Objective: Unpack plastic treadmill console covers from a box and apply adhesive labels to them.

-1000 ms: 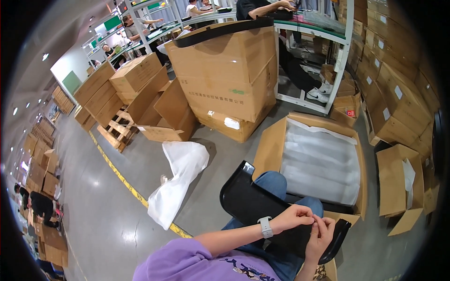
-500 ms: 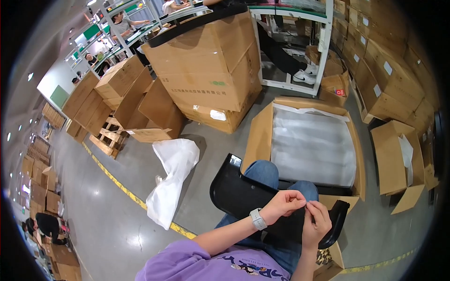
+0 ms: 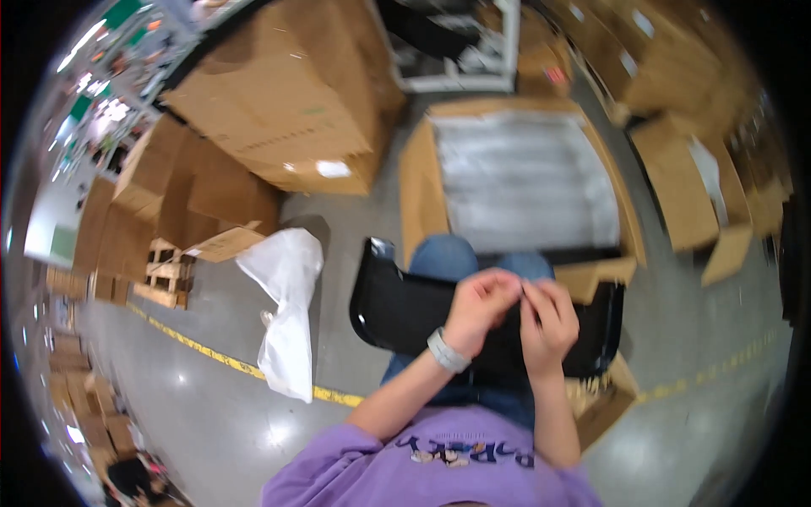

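My left hand [image 3: 480,311], with a pale watch on its wrist, is closed in a pinch. My right hand [image 3: 549,325] also pinches, and the fingertips of both meet above my lap. Whatever lies between them is too small and blurred to name. Under the hands a glossy black panel [image 3: 397,306] with rounded, raised ends rests across my thighs. To the right of my lap stands a small open carton [image 3: 621,390] with many small yellowish pieces in it, partly hidden by my right forearm and the panel.
Ahead is an open carton [image 3: 420,198] lined with white foam sheet [image 3: 528,182]. A white plastic bag [image 3: 290,317] lies on the floor at left, by a yellow floor line [image 3: 338,395]. Large cartons [image 3: 279,101] stand beyond, and another open carton [image 3: 680,190] is at right.
The view has tilted down and turned, so the scene sits higher and further left. My hands stay pinched together over the black panel. The picture is more blurred.
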{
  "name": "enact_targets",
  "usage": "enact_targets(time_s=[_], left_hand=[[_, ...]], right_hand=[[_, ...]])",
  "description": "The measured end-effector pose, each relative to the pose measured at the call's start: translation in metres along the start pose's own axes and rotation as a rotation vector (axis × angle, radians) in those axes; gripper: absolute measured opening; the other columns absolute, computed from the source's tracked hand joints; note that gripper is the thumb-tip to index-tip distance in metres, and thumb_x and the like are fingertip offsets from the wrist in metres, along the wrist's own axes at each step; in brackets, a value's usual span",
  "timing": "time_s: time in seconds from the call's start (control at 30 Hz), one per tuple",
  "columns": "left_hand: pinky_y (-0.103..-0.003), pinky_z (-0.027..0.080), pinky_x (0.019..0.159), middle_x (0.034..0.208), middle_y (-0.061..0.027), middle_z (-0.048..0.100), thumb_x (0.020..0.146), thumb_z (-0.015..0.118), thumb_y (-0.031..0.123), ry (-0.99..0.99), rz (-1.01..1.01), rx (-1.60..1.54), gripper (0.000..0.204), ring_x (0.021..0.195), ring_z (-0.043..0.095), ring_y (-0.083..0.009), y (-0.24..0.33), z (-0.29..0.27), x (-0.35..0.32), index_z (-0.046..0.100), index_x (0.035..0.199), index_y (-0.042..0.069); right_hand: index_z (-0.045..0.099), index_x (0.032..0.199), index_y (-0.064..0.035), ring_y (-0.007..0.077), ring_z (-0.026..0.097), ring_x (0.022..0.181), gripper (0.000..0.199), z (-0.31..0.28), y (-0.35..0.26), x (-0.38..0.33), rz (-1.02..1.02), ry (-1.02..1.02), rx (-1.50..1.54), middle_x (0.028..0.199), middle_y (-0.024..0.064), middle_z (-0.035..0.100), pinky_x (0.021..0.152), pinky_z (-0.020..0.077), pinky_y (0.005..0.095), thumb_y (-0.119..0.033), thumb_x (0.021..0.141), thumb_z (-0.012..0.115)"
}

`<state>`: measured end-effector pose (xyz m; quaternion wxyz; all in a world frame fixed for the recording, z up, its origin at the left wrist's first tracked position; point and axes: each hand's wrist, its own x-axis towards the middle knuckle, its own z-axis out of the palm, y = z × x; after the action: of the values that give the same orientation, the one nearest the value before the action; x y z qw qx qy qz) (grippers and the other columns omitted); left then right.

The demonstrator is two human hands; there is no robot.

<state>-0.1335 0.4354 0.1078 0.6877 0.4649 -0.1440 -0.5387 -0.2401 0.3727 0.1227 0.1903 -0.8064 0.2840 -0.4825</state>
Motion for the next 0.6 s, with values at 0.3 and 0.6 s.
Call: enact_targets(time_s=[0.3,0.6], left_hand=[[-0.017,0.024,0.044,0.064,0.0078,0.052,0.084,0.066,0.009,0.08,0.092,-0.25,0.009,0.05,0.035,0.0003,0.007,0.015,-0.001,0.065,0.09,0.003],[-0.018,0.023,0.044,0.061,0.0083,0.05,0.083,0.068,0.008,0.059,0.148,-0.206,0.011,0.05,0.034,0.0004,0.007,0.004,-0.014,0.066,0.091,0.002]], right_hand=[[0.068,0.09,0.0007,0.0196,0.064,0.075,0.02,0.008,-0.015,0.014,0.107,0.068,0.157,0.088,0.0092,0.064,0.065,0.051,0.0266,0.007,0.071,0.066],[0.068,0.092,0.0013,0.0192,0.064,0.077,0.02,0.009,-0.023,0.001,0.142,0.033,0.202,0.09,0.01,0.065,0.068,0.0511,0.0263,0.007,0.072,0.067]])
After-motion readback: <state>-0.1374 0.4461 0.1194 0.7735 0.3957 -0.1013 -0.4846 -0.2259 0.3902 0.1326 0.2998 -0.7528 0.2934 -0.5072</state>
